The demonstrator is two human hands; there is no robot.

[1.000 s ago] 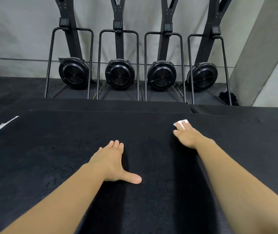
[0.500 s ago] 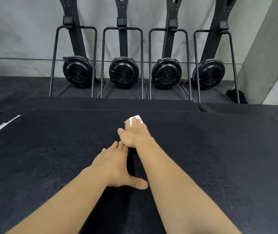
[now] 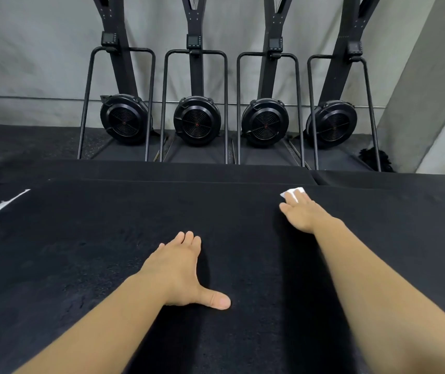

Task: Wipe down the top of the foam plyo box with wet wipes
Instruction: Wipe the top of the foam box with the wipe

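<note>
**Wipe pressed flat near the far right of the box top**

The black top of the foam plyo box (image 3: 81, 252) is seen across the near half of the scene. A white wet wipe (image 3: 289, 192) is pressed onto it by the straight fingers of the right hand (image 3: 301, 214), close to the far edge, right of centre. The left hand (image 3: 178, 268) is laid flat on the top nearer in, fingers together, thumb spread to the right; nothing is held. Four black fan machines (image 3: 197, 121) are lined against the far wall.
</note>
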